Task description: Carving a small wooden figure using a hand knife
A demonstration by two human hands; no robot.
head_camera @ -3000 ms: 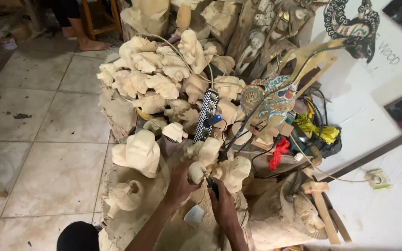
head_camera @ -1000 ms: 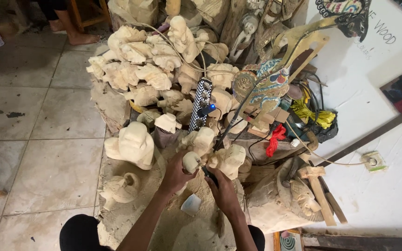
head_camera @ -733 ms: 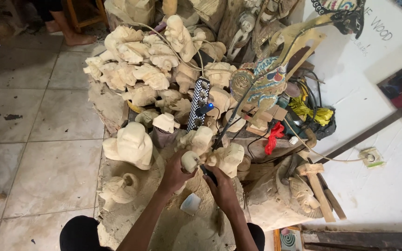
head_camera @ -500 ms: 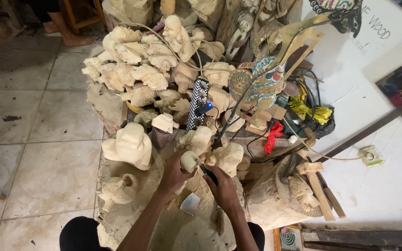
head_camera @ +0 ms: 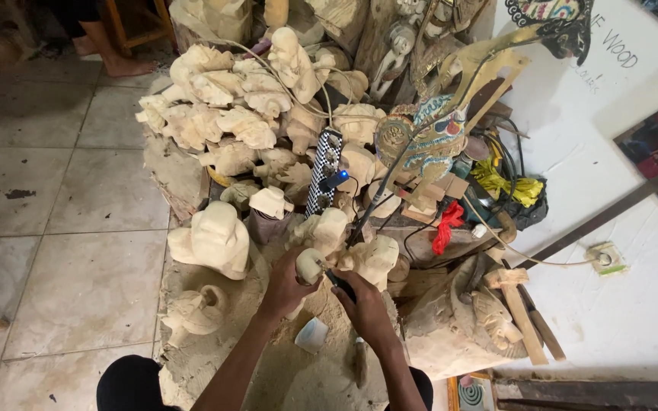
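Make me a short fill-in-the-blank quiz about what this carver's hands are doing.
The left hand grips a small pale ____ carving.
The right hand holds a dark ____ tool against the carving.
Near the wall, a ____ rag hangs among the clutter.
Under both hands lies a heap of ____.
Missing: wooden; handheld; red; sawdust

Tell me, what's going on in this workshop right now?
A person sits on the floor carving wood. The left hand grips a small pale wooden carving, while the right hand holds a dark-handled tool against it. Sawdust covers the ground under the arms. Many unfinished pale carvings are piled in front, beside a black-and-white power strip.
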